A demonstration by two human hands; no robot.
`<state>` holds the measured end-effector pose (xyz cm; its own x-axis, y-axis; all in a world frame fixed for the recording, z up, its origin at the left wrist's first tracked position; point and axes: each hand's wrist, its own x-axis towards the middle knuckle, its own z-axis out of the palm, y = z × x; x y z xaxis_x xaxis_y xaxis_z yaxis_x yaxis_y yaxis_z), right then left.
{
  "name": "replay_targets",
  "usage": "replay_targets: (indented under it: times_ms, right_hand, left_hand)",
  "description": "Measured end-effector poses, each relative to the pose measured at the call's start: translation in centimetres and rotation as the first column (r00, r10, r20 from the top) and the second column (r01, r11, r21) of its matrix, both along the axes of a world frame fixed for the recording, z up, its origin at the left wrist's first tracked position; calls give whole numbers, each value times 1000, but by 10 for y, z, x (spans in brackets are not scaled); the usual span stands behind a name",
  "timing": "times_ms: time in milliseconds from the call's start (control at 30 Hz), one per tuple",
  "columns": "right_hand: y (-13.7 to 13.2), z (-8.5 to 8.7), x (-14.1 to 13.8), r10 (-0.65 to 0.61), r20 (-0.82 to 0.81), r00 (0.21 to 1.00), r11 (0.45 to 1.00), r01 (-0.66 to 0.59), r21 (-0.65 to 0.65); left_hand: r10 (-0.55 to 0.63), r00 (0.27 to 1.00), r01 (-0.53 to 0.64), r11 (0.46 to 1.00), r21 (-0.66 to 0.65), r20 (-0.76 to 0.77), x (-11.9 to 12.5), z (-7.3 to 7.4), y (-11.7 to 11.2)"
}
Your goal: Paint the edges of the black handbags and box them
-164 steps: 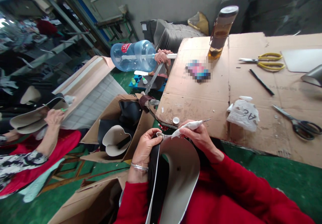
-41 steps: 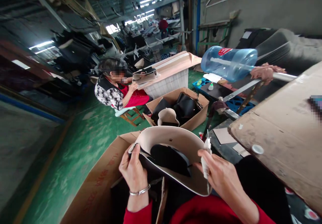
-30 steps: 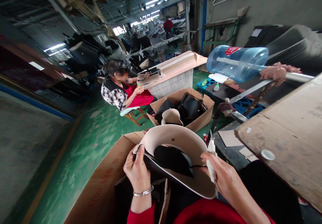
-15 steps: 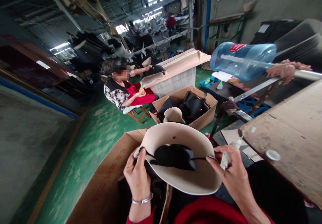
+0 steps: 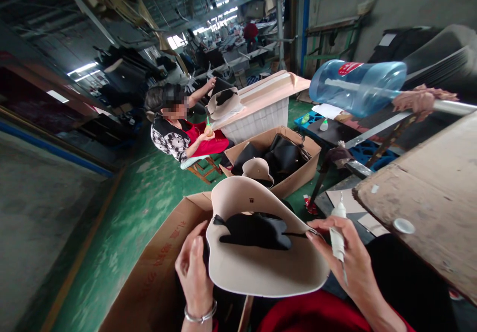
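Observation:
A looped, leather-like piece (image 5: 257,272), beige inside and black outside, is held in front of me above a cardboard box. My right hand (image 5: 346,247) pinches its right edge between thumb and fingertip. Lodged among the fingers of that same hand is a white tape-wrapped tool (image 5: 337,242) with thin tips at both ends. Beside the loop's left wall is my left hand (image 5: 197,267), a bangle on its wrist, thumb raised and fingers loosely bent. Some of its fingers are hidden, and whether they touch the outer wall is unclear.
The cardboard box (image 5: 149,262) stands at lower left; another box (image 5: 298,178) beyond holds black pieces. A seated co-worker (image 5: 179,128) handles a similar piece by a long table. At right are a worn board (image 5: 428,193) with a white lid (image 5: 404,225) and a blue water jug (image 5: 357,87).
My left hand has let go of the left edge and moved slightly down and left. The loop's left side has sprung into another shape. The white tool has swung more upright in my right hand.

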<state>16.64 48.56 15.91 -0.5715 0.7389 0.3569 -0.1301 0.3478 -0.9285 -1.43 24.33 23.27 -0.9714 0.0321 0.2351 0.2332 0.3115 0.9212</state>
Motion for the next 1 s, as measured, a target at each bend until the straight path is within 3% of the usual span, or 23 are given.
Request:
replay_targets:
  times_ms: [133, 267, 400, 533, 600, 667, 767, 833, 900, 1000]
  right_hand:
    - [3, 0, -4, -18, -52, 999, 1000, 19, 23]
    - [1, -6, -6, -13, -57, 998, 1000, 14, 24]
    - [0, -13, -3, 4, 30, 1000, 999, -5, 36]
    - [1, -20, -1, 8, 56, 998, 1000, -9, 28]
    - [2, -22, -1, 9, 43, 999, 1000, -9, 14]
    - [3, -21, -1, 12, 33, 999, 1000, -12, 5]
    - [10, -13, -2, -3, -20, 1000, 1000, 3, -13]
    - [17, -3, -1, -25, -72, 997, 999, 22, -45]
    - [27, 8, 0, -58, -98, 994, 994, 49, -93]
    - [44, 29, 3, -116, -111, 987, 981, 97, -167]
  left_hand:
    - [-105, 994, 104, 993, -63, -26, -37, -3, -7]
    - [-232, 972, 232, 973, -22, -31, -91, -5, 5]
    - [-473, 875, 467, 881, -77, -104, -131, 3, 33]
    - [-645, 710, 601, 764, -234, -282, -151, 6, 61]
    - [-685, 632, 617, 727, -299, -362, -154, 4, 72]
    - [-684, 601, 623, 725, -295, -413, -153, 2, 81]
    - [-598, 676, 610, 782, -128, -430, -140, 7, 90]
    - [-528, 751, 596, 801, 62, -397, -123, 19, 92]
    - [-497, 796, 583, 783, 216, -346, -101, 39, 89]
    - [-444, 844, 521, 813, 261, -302, -69, 73, 73]
